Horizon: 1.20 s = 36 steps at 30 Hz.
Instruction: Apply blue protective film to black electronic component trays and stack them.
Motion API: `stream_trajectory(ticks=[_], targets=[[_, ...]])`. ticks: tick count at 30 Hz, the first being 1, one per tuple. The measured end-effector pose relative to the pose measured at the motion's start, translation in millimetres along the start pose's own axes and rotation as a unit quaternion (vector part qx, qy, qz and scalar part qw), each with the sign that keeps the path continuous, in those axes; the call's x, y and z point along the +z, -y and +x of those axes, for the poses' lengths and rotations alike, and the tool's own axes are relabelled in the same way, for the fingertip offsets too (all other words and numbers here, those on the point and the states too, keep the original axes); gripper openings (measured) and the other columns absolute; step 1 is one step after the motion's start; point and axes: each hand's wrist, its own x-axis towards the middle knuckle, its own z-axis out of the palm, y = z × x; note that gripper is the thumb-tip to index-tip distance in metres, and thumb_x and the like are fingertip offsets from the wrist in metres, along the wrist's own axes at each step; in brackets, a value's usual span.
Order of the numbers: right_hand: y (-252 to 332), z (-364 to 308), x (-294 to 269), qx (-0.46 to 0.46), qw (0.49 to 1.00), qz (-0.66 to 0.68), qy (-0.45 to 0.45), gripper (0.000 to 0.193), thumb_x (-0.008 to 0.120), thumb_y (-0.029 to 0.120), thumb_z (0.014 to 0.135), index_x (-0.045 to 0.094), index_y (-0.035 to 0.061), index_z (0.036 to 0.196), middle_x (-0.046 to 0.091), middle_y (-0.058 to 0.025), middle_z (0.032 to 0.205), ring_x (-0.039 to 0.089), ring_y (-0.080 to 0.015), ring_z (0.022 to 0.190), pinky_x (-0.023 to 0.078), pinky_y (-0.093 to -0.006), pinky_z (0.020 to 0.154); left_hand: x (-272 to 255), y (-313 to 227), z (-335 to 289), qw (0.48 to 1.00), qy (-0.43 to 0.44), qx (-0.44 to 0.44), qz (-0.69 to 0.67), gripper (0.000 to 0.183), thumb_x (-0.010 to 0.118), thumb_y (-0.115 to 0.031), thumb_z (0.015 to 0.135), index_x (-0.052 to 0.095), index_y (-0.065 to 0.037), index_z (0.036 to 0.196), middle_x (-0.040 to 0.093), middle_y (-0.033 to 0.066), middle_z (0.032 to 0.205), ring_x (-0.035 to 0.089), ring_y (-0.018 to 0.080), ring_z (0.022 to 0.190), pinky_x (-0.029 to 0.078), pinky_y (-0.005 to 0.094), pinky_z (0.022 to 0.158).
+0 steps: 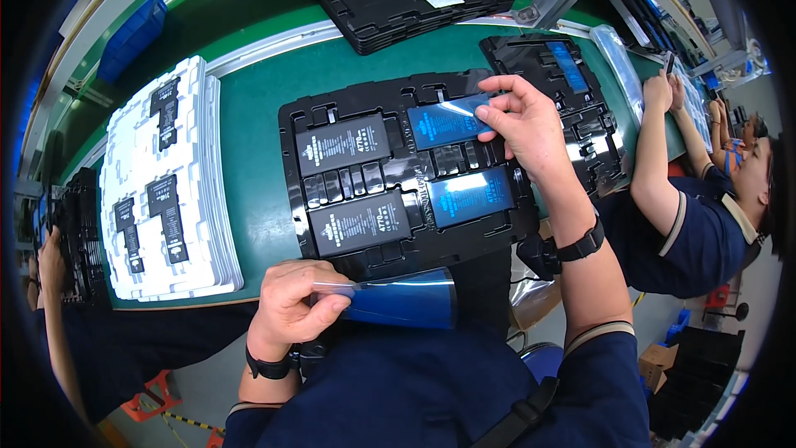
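A black plastic tray (292,187) in front of me holds flat black phone-type batteries in its pockets. The two on the left, an upper battery (344,145) and a lower battery (361,222), show bare printed faces. Blue film covers the lower right battery (471,197). Over the upper right pocket lies a glossy blue film (446,123), its right edge pinched between the thumb and fingers of my right hand (526,120). My left hand (297,299) is closed on blue film sheets (406,300), held below the tray's near edge.
White trays (217,199) with smaller black batteries are stacked on the left. Stacked black trays (373,17) stand behind, and another black tray (597,116) lies at right. A co-worker (696,216) sits on the right; another person's arm (54,282) shows at left.
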Motion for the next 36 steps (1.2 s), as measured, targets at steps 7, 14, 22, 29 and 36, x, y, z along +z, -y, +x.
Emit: stream_trajectory(ticks=[7,14,22,29,36], targets=[[2,-2,2,-0.002,1.0,-0.012,0.001,0.031,0.068,0.007,0.087,0.06,0.0063,0.118,0.069,-0.0033,0.088,0.069,-0.0088,0.071,0.041,-0.0194,0.041,-2,-2,-2,1.0,0.012,-0.025,0.004,0.01,0.071,-0.009,0.082,0.065,-0.001,0.081,0.063,0.0082,0.065,0.059,0.0185,0.051,0.043,0.0265,0.048],[4,-2,0,-0.01,1.0,-0.003,0.0,0.032,0.066,0.008,0.09,0.06,0.0039,0.121,0.069,-0.0051,0.089,0.069,-0.0095,0.07,0.041,-0.0181,0.041,0,-4,0,1.0,0.002,-0.03,0.002,0.009,0.07,-0.009,0.082,0.066,-0.001,0.082,0.063,0.0083,0.065,0.059,0.0187,0.052,0.044,0.0263,0.049],[-1,-5,-9,-0.024,0.999,0.037,0.013,0.04,0.063,0.006,0.092,0.055,0.0024,0.131,0.069,-0.01,0.094,0.07,-0.0141,0.075,0.051,-0.021,0.049,1,-7,-1,0.998,-0.005,-0.055,0.01,0.009,0.069,-0.01,0.082,0.066,-0.001,0.081,0.065,0.009,0.066,0.062,0.0183,0.054,0.045,0.0255,0.05],[-2,-32,-33,-0.034,0.997,0.056,-0.03,0.041,0.062,0.009,0.093,0.054,0.0043,0.132,0.068,-0.0113,0.104,0.069,-0.0143,0.084,0.053,-0.0224,0.058,3,-5,-8,0.998,-0.019,-0.063,0.01,0.009,0.069,-0.009,0.082,0.066,-0.001,0.082,0.064,0.0083,0.065,0.061,0.0168,0.053,0.044,0.0252,0.049],[-2,-93,-21,-0.136,0.976,0.139,0.102,0.046,0.068,0.004,0.086,0.056,0.003,0.13,0.066,-0.0105,0.113,0.063,-0.0137,0.098,0.051,-0.0216,0.071,10,-10,-9,0.994,-0.051,-0.094,0.039,0.009,0.069,-0.007,0.082,0.066,0.001,0.084,0.063,0.0065,0.063,0.06,0.0141,0.052,0.043,0.0248,0.049]])
